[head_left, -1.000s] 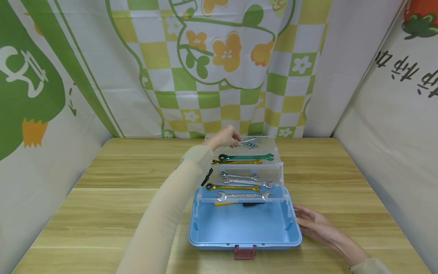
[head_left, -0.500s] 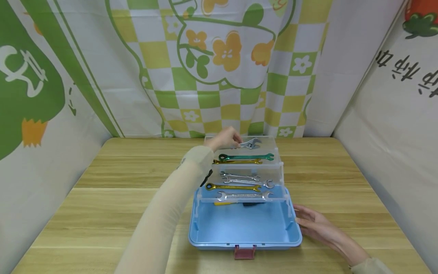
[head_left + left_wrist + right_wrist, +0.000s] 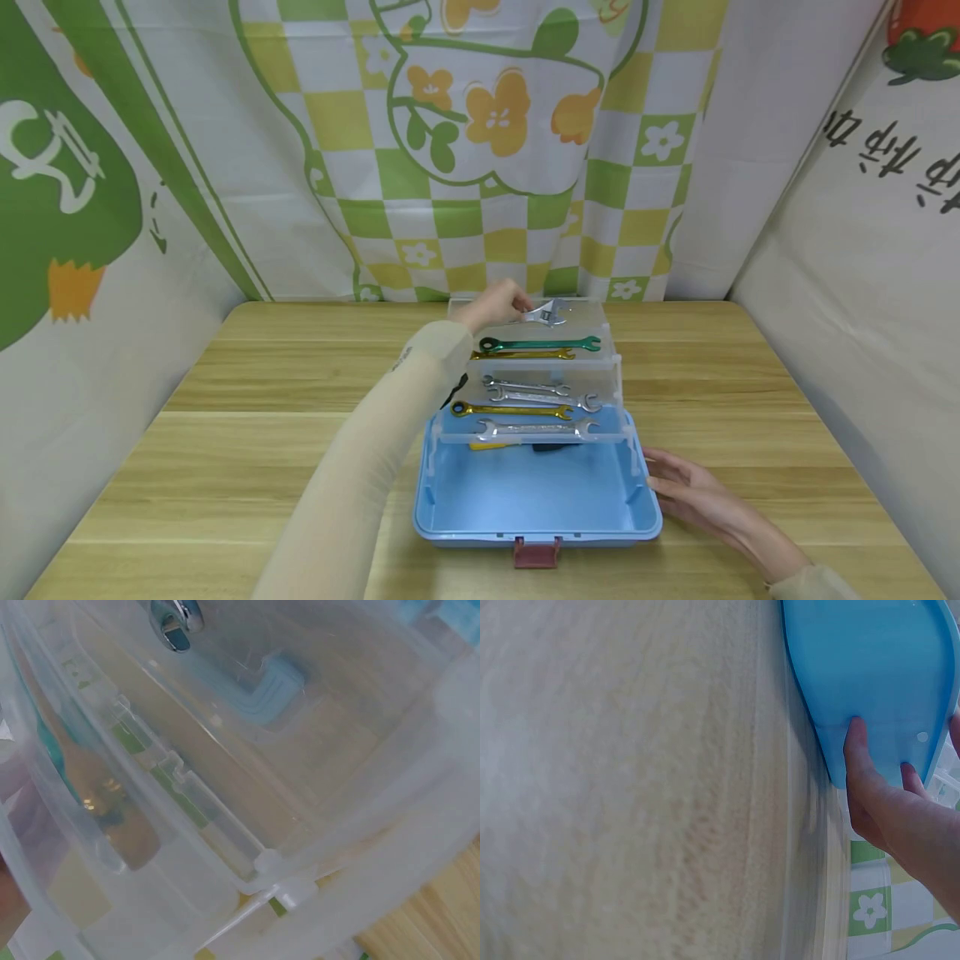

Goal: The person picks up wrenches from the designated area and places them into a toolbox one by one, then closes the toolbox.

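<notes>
At the back, my left hand (image 3: 495, 306) pinches the handle of a silver adjustable wrench (image 3: 549, 314), held over the rear clear tray (image 3: 592, 315). Much of the handle is hidden by the fingers. In that tray lie a green ratcheting wrench (image 3: 540, 343) and a gold wrench (image 3: 532, 354), which also shows in the left wrist view as a gold wrench end (image 3: 120, 814). My right hand (image 3: 693, 492) rests against the right side of the blue toolbox (image 3: 536, 492). In the right wrist view, its extended fingers (image 3: 856, 742) touch the outer wall.
The front clear tray (image 3: 611, 379) holds several silver wrenches (image 3: 536, 429) and a gold ratcheting wrench (image 3: 510, 409). Under it, yellow (image 3: 491, 446) and black (image 3: 553, 447) pieces show in the box. A dark red latch (image 3: 536, 552) hangs at the front. A patterned curtain (image 3: 480, 208) stands behind.
My left hand has shifted slightly right and down over the rear tray, and the adjustable wrench's head has turned a little in its grip. The right hand has stayed against the box.
</notes>
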`<act>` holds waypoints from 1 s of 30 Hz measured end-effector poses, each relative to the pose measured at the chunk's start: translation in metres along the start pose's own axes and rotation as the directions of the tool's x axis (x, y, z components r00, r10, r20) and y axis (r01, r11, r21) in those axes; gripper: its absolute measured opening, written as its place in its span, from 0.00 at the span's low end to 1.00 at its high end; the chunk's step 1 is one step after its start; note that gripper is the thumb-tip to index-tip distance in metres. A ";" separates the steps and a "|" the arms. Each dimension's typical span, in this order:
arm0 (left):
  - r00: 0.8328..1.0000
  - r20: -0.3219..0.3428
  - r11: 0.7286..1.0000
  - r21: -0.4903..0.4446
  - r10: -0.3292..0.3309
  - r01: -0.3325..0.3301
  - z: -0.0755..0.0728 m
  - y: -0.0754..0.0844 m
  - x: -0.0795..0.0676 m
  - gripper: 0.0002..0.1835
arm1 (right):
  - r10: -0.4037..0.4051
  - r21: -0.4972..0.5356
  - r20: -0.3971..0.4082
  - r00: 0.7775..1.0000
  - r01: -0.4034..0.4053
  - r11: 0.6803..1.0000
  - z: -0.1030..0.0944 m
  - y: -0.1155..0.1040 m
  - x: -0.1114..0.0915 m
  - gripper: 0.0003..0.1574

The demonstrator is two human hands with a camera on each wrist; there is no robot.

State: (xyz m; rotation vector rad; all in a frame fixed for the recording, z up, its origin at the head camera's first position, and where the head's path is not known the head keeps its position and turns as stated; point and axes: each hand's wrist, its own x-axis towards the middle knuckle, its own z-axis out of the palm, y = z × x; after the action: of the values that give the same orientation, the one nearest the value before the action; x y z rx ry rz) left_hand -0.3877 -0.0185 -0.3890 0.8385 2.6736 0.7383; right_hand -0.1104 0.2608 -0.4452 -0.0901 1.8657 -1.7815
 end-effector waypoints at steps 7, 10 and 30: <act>1.000 0.009 0.999 0.019 -0.029 0.029 -0.023 0.058 -0.059 0.13 | -0.008 0.000 0.009 1.000 0.008 1.000 0.000 0.000 0.000 0.45; 1.000 0.007 0.999 0.035 -0.028 0.028 -0.021 0.055 -0.057 0.13 | -0.005 -0.002 0.010 1.000 0.005 1.000 0.000 0.000 0.000 0.45; 1.000 0.012 0.999 0.035 -0.023 0.022 -0.019 0.051 -0.058 0.13 | 0.004 -0.018 -0.002 1.000 -0.004 1.000 0.000 0.000 0.000 0.44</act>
State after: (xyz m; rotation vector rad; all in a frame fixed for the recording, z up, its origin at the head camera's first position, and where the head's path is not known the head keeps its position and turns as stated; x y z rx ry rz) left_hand -0.3249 -0.0241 -0.3413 0.8176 2.6872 0.6811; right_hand -0.1102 0.2607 -0.4452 -0.0912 1.8823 -1.7632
